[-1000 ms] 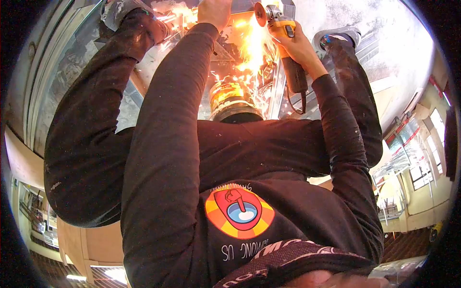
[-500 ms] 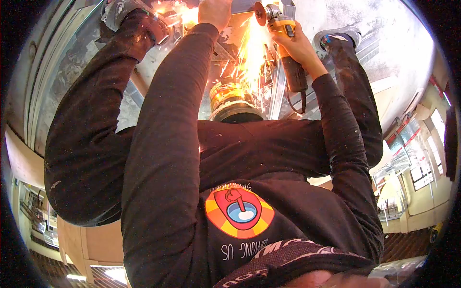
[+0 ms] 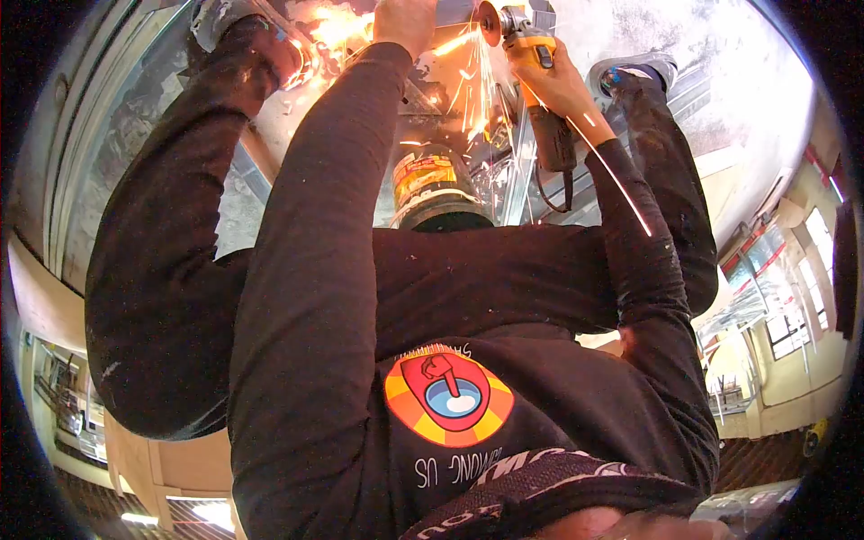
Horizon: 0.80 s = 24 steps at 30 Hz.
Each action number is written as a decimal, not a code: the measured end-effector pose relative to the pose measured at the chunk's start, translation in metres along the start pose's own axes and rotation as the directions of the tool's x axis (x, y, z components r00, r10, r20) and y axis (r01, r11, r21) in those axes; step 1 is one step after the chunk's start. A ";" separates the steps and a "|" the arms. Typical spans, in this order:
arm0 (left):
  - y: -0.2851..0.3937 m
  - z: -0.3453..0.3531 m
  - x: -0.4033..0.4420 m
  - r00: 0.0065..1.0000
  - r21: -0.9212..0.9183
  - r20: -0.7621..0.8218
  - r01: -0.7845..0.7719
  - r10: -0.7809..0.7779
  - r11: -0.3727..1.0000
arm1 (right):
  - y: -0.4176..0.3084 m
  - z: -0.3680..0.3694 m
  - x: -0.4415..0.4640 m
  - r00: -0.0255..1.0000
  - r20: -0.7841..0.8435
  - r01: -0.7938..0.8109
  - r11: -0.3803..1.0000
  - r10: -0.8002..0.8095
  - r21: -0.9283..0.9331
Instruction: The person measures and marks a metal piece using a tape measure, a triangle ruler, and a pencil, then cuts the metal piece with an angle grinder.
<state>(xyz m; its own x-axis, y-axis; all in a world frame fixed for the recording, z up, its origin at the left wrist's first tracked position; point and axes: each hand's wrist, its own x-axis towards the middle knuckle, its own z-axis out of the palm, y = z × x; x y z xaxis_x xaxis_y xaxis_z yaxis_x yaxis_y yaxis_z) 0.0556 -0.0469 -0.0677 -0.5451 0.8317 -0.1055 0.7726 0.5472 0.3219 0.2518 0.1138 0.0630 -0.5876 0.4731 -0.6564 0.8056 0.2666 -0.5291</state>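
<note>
My right hand [image 3: 556, 83] is wrapped round a yellow and black angle grinder [image 3: 535, 52], held upright with its cord hanging below. The grinder's round disc [image 3: 490, 23] meets the end of a grey metal bar [image 3: 455, 12], and sparks fly from there. At the top edge my left hand [image 3: 404, 25] is closed at the bar's other side; its fingers are partly cut off by the frame. Bright sparks [image 3: 337, 36] spread left toward my left foot. Below the disc stands a bucket [image 3: 434, 184] with a yellow label, between my legs.
My shoes [image 3: 650, 68] rest on either side of the work. Long metal profiles [image 3: 517, 184] lie on the grey, stained floor [image 3: 702, 36]. A wooden board [image 3: 193, 463] is at lower left. Windows [image 3: 788, 331] and stacked material show at the right.
The spark shower below the disc has thinned, and the glow at left near my foot has grown. One spark streaks past my right forearm. Both hands hold nearly the same place.
</note>
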 end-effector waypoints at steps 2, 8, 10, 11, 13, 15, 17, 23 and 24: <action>-0.001 0.006 -0.001 0.999 -0.001 -0.035 -0.013 0.013 1.000 | 0.010 0.002 0.006 1.000 -0.013 0.023 0.999 -0.022 0.032; 0.002 -0.007 0.000 0.999 -0.047 -0.032 -0.014 0.012 0.999 | 0.012 0.000 0.007 0.999 -0.004 0.055 0.996 -0.055 0.068; 0.004 -0.008 0.000 1.000 -0.022 0.005 0.010 -0.010 1.000 | 0.010 0.000 0.005 0.999 -0.013 0.051 0.999 -0.051 0.016; 0.003 -0.009 0.000 1.000 -0.022 0.005 0.011 -0.011 1.000 | 0.008 -0.001 0.005 1.000 -0.001 0.027 0.999 -0.027 0.038; 0.002 -0.010 0.000 0.999 -0.093 -0.032 0.005 -0.008 0.996 | 0.011 -0.001 0.006 1.000 0.013 0.001 0.998 -0.001 0.061; 0.002 -0.011 0.001 1.000 -0.093 -0.014 0.009 -0.010 0.996 | 0.014 0.000 0.008 0.999 0.006 0.035 0.999 -0.035 0.018; 0.001 -0.011 0.002 1.000 -0.091 -0.002 0.010 -0.011 0.996 | 0.018 0.001 0.010 0.998 0.000 0.063 0.997 -0.064 0.052; 0.007 -0.041 0.000 0.998 -0.086 0.066 0.031 -0.025 0.996 | -0.021 -0.013 -0.014 0.997 -0.035 0.080 0.918 -0.072 0.388; 0.005 -0.036 0.000 0.997 -0.067 0.079 0.030 -0.024 0.997 | -0.022 -0.016 -0.017 0.998 -0.030 0.067 0.910 -0.060 0.409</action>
<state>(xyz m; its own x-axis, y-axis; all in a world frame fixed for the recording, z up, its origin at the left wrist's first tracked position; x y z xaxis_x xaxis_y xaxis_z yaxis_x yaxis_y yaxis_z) 0.0476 -0.0479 -0.0325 -0.5363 0.8230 -0.1873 0.7326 0.5641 0.3809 0.2456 0.1130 0.0939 -0.6322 0.4817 -0.6069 0.6630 -0.0689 -0.7454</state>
